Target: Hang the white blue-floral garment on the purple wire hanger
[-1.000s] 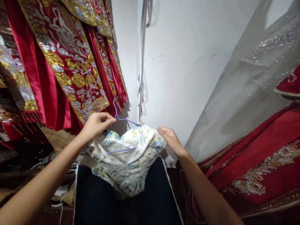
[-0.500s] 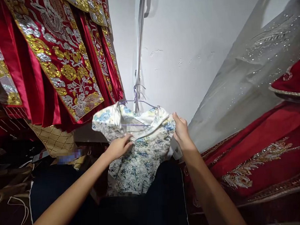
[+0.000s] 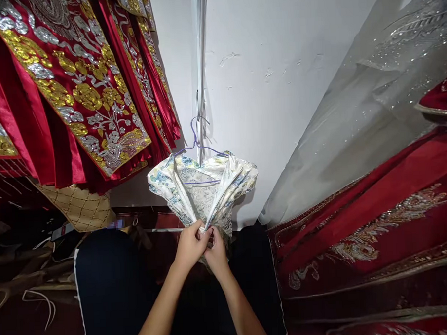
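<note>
A white floral garment [image 3: 242, 179] with short sleeves and blue and yellow flowers hangs on a purple wire hanger [image 3: 195, 139] in front of me. Its neckline spreads into a deep V, and the patterned inside of the back shows through. At the bottom of the V, my left hand [image 3: 190, 244] pinches the front edge of the cloth. Close beside it, my right hand [image 3: 216, 249] grips the other front edge, the fingers of both hands almost touching. The lower part of the garment is mostly hidden behind my hands and forearms.
A metal pole [image 3: 201, 55] stands against the white wall [image 3: 264, 86]. Red costumes with gold and silver embroidery [image 3: 87, 94] hang at left. On the right are a sheer sparkly fabric [image 3: 332, 118] and a beaded red garment [image 3: 377, 205]. My dark-clothed knees [image 3: 106, 291] are below.
My right hand has left the sleeve at the right and come down beside my left hand, which also moved lower. The neckline is now drawn down into a V.
</note>
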Demonstrator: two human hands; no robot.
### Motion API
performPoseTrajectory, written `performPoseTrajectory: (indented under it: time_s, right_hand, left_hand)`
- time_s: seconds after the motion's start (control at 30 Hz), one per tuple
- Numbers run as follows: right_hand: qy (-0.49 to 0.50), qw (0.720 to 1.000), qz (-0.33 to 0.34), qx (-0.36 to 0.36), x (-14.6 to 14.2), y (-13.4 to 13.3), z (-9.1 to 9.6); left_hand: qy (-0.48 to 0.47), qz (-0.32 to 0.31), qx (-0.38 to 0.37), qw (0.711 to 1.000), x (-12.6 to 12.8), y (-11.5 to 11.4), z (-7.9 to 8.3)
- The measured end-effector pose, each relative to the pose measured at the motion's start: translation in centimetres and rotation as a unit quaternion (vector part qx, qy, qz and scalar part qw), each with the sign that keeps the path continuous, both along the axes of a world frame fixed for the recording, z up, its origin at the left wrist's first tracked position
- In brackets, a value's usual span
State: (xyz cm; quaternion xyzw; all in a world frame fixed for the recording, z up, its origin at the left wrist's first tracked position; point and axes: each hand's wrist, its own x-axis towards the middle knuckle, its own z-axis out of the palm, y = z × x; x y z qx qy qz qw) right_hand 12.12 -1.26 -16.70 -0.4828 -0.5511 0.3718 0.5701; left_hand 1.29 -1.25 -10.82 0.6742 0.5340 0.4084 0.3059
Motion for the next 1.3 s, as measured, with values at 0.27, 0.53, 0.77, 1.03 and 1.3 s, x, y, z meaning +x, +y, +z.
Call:
performPoseTrajectory:
  time_s: [0.27,0.53,0.77,1.03,1.3]
  right_hand:
    - [0.046,0.998,0.034,-0.018,0.2,-0.3,1.7]
    - [0.043,0.998,0.051,-0.015,-0.3,-1.2,2.0]
    - [0.035,0.995,0.095,-0.021,0.3,-1.6,2.7]
    - [0.020,0.997,0.078,-0.018,0.9,-1.7,3.5]
    - [-0.001,0.995,0.098,-0.024,1.1,-1.3,2.9]
  left_hand:
    - [-0.064,0.048,0.030,0.996,0.4,-1.8,0.8]
    - [-0.095,0.081,0.063,0.990,-0.8,-2.3,0.6]
    - [-0.090,0.054,0.030,0.994,-1.1,-2.8,1.0]
    - [-0.123,0.091,0.057,0.987,-0.2,-2.7,0.6]
    - [-0.060,0.034,0.006,0.998,-0.6,-2.2,1.4]
